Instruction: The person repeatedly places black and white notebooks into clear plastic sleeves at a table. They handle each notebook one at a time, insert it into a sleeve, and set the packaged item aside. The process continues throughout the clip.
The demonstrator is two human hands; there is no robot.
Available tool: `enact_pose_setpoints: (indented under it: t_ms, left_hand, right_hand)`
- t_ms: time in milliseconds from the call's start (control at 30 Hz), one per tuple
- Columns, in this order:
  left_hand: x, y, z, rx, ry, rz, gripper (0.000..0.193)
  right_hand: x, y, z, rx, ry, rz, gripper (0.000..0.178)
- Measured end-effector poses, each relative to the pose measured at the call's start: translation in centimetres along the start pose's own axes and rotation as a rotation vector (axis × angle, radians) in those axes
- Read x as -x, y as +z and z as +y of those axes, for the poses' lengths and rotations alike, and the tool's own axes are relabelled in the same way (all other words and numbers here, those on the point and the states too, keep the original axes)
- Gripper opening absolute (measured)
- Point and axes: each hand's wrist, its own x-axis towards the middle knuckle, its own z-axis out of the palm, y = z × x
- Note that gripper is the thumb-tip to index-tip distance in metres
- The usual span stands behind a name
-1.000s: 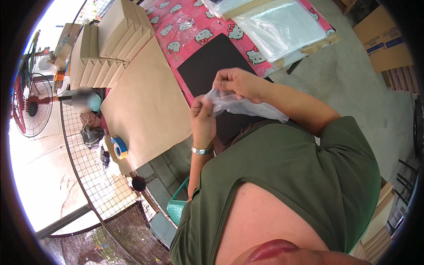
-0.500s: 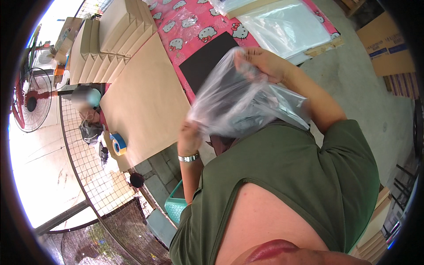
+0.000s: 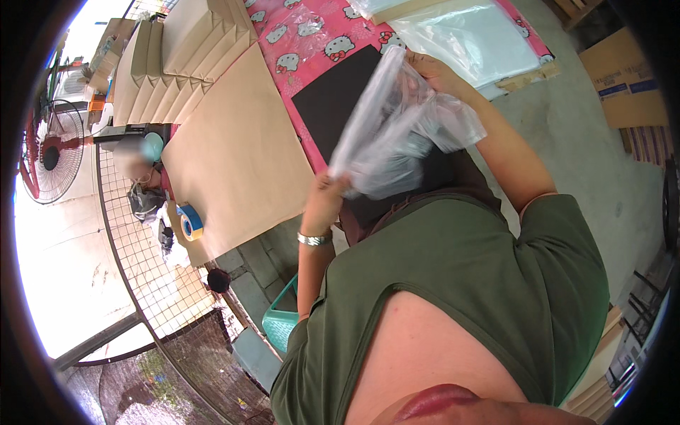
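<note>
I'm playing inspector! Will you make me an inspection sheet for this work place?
Surface: pink patterned table cover; brown paper beside it.
Job's things: clear plastic bag, held over a black sheet.
Clutter: tape roll at the brown paper's left edge; brown paper packs and clear plastic sleeves nearby.
Hands: left hand and right hand both grip the clear plastic bag.
Cables: nothing seen.
Surroundings: fan, green stool, cardboard box.
</note>
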Motion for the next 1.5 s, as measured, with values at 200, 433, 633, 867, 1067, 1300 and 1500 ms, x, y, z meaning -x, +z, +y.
enact_pose_setpoints:
  t_ms: [200,433,633,867,1067,1300,1500]
  left_hand:
    - [-0.6,-3.7,3.0,0.732,0.368,0.043,0.042]
    - [-2.0,-7.1,-0.4,0.039,-0.021,-0.084,0.028]
    - [-6.5,-6.8,2.9,0.674,0.117,0.187,0.031]
    - [-15.5,-12.0,3.0,-0.03,0.087,0.551,0.024]
    - [-20.9,-13.3,2.1,-0.519,-0.006,0.776,0.012]
    - [-20.0,-13.2,1.5,-0.383,-0.012,0.78,0.015]
    - [-16.9,-10.7,5.0,-0.174,0.361,0.837,0.011]
  right_hand:
    - [1.3,2.5,-1.9,0.434,0.371,-0.202,0.018]
    - [-1.2,-1.1,-0.6,-0.127,-0.032,0.134,0.018]
    - [-3.8,-3.1,-0.3,0.075,0.152,0.237,0.024]
    - [-10.0,-7.2,2.9,0.831,0.156,0.389,0.032]
    - [-14.4,-10.3,7.0,1.679,0.083,0.579,0.028]
    - [-13.6,-8.6,6.7,1.695,0.081,0.52,0.027]
    - [-13.6,-5.1,1.7,1.638,-0.264,0.616,0.021]
